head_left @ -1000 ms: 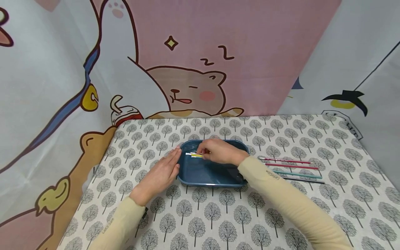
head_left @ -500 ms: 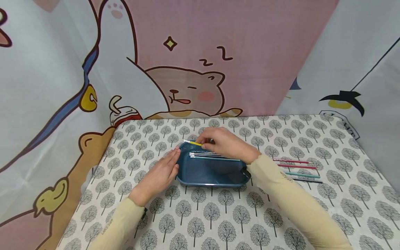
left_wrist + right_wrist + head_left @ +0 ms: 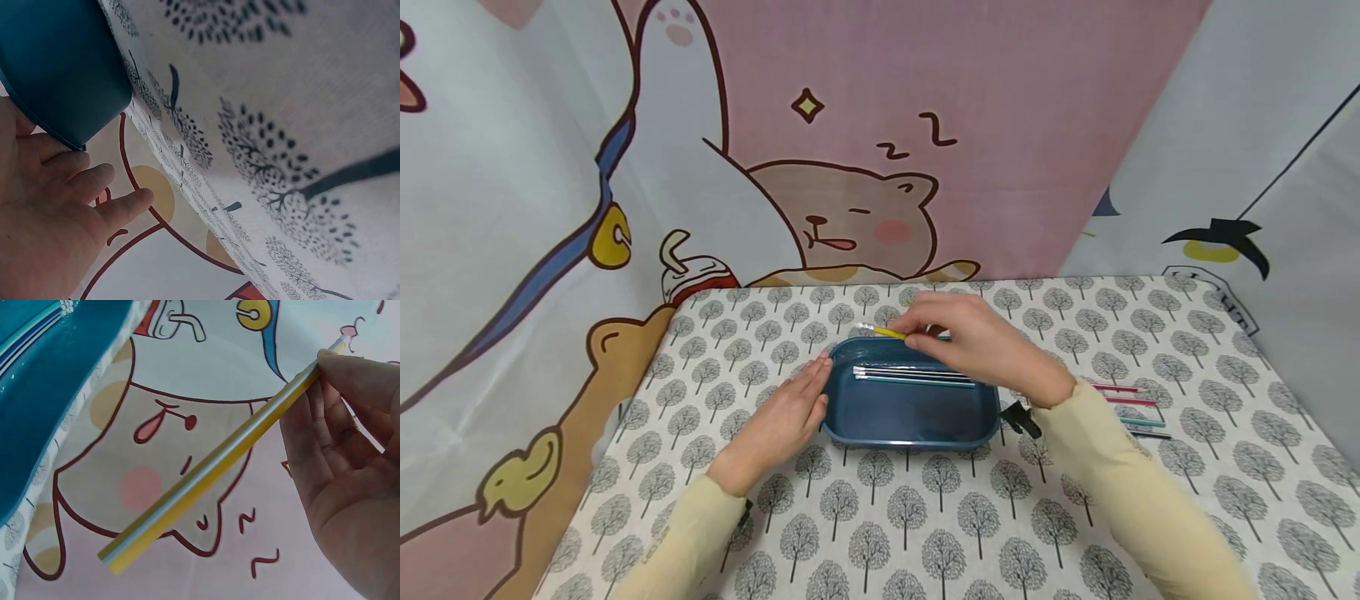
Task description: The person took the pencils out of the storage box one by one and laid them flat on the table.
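Thumb and fingertips of my right hand (image 3: 977,342) pinch a yellow pencil (image 3: 887,332) near its white eraser end, over the back rim of a dark blue tray (image 3: 917,417). In the right wrist view the pencil shows yellow and silver stripes and slants down to a blunt, unsharpened end. Inside the tray, toward its back, several dark and teal striped pencils (image 3: 917,379) lie side by side, eraser ends to the left. My left hand (image 3: 778,421) rests its extended fingers against the tray's left rim; the left wrist view shows these fingers (image 3: 69,165) at the rim.
To the tray's right, red, teal and black pencils (image 3: 1138,402) lie in a row on the tree-print tablecloth (image 3: 910,508), partly hidden by the right sleeve. A black wrist mount (image 3: 1022,419) hangs under the right wrist. A cartoon-print curtain (image 3: 1037,125) stands behind the table.
My right hand has lifted the yellow pencil out of the tray, up and back past the rim, then a little right. The pencils lying inside came into view. The left hand has stayed put.
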Demonstrator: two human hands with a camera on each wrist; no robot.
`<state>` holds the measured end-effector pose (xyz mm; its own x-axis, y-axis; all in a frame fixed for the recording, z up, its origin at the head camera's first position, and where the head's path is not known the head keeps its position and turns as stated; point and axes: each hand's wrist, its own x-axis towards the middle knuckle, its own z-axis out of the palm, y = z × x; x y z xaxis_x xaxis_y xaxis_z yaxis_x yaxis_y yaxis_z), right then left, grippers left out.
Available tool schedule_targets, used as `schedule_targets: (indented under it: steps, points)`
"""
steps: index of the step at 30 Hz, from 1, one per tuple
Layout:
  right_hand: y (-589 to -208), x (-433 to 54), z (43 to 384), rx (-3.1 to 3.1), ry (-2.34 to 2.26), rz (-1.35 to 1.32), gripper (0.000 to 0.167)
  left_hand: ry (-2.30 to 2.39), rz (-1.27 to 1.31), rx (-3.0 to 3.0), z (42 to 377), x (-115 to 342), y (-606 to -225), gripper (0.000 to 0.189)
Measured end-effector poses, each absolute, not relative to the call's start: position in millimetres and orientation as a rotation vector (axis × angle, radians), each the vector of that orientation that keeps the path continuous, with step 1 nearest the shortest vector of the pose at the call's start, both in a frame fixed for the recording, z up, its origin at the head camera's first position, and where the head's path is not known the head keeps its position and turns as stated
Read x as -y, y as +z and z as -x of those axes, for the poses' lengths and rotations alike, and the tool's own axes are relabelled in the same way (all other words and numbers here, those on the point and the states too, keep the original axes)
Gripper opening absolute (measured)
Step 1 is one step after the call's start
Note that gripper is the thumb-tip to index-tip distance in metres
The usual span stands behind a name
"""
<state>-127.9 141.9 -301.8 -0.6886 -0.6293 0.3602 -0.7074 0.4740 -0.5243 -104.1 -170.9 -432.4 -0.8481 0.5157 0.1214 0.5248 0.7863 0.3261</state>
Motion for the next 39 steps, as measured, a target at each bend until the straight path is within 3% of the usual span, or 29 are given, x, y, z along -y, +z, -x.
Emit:
schedule_targets:
  steps: [15, 26, 39]
  points:
    - [-304.5, -187.6, 94.8, 2.553, 0.945, -1.090, 0.028, -0.546, 0.863, 2.936, 104.4, 171.1, -434.2, 0.058]
    - [-316.2, -223.5, 72.3, 2.488, 0.940, -1.001, 0.044, -0.552, 0.873, 2.932, 104.6, 172.0, -433.9, 0.058]
    - [-334.5, -257.3, 54.2, 2.540, 0.866, -0.914, 0.045, -0.549, 0.873, 2.946, 105.9, 172.1, -434.9, 0.058]
